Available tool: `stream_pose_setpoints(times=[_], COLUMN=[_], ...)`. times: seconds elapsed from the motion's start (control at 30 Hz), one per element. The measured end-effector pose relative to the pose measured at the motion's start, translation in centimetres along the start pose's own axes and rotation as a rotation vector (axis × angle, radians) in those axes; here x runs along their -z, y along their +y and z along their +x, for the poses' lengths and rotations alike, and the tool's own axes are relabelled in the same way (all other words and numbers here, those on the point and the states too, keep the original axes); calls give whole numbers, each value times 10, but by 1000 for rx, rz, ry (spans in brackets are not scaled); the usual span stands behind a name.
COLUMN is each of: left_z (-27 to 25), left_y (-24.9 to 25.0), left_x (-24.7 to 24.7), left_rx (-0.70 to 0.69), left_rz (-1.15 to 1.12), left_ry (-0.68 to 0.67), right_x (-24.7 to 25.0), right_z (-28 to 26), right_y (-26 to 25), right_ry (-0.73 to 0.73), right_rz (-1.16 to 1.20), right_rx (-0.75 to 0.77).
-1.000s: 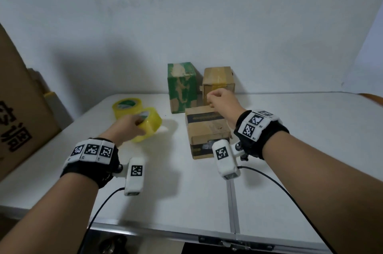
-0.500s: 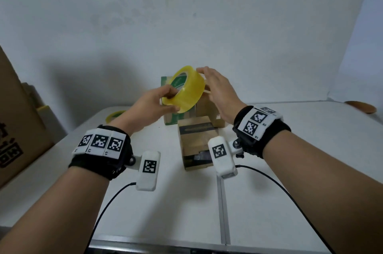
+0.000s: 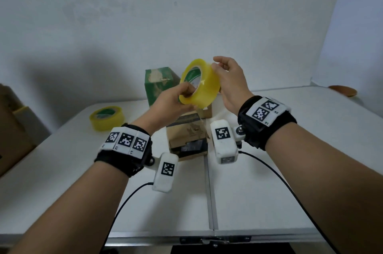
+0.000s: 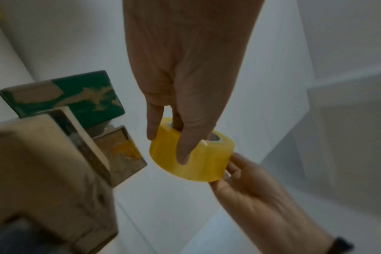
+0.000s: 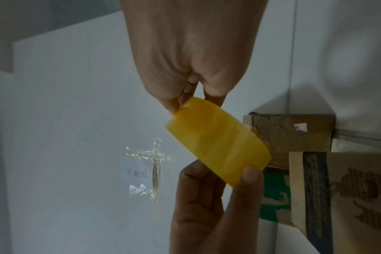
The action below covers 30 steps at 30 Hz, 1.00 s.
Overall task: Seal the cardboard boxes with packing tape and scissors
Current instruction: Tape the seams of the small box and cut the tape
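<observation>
My left hand (image 3: 185, 96) holds a yellow tape roll (image 3: 200, 83) up in the air, fingers hooked through its core and thumb on the outer band (image 4: 191, 159). From the right, my right hand (image 3: 219, 66) pinches the roll's upper rim with thumb and fingertips (image 5: 185, 101). Below the roll a brown cardboard box (image 3: 186, 135) lies on the white table (image 3: 259, 191). Behind it stand a green box (image 3: 157, 85) and another brown box (image 3: 207, 109), partly hidden by the roll. No scissors show in any view.
A second yellow tape roll (image 3: 105, 117) lies flat at the table's back left. A large cardboard carton (image 3: 12, 129) stands off the left edge. A brown disc (image 3: 343, 90) sits at the far right. Cables trail from both wrists toward the front edge.
My left hand lifted the tape roll off the table to chest height above the boxes. My right hand left the brown box and came onto the roll's rim.
</observation>
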<state>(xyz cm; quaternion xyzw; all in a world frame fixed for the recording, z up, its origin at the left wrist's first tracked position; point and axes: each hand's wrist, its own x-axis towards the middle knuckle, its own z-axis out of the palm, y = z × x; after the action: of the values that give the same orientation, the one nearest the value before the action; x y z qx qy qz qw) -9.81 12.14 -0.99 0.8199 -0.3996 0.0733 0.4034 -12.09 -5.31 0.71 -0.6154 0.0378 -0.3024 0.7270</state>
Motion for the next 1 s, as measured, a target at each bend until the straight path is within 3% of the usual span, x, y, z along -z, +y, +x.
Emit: stream_pose_setpoints(times=[0.17, 0.27, 0.33, 0.43, 0.6, 1.0], left_z=[10, 4, -7, -23, -32, -35], left_y=[-6, -20, -32, -47, -55, -55], left_x=[-16, -9, -8, -12, -15, -19], left_rx=[51, 141, 179, 108, 19, -42], left_rz=[10, 134, 248, 342, 387, 473], left_ry=[-139, -114, -174, -263, -288, -247], right_x=[24, 39, 47, 51, 46, 53], right_z=[0, -4, -6, -8, -12, -9], right_y=[15, 33, 46, 63, 84, 104], right_ry=[186, 249, 253, 215, 175, 194], right_rz=[-83, -226, -302, -415, -503, -541], right_rx=[23, 62, 63, 66, 44, 94])
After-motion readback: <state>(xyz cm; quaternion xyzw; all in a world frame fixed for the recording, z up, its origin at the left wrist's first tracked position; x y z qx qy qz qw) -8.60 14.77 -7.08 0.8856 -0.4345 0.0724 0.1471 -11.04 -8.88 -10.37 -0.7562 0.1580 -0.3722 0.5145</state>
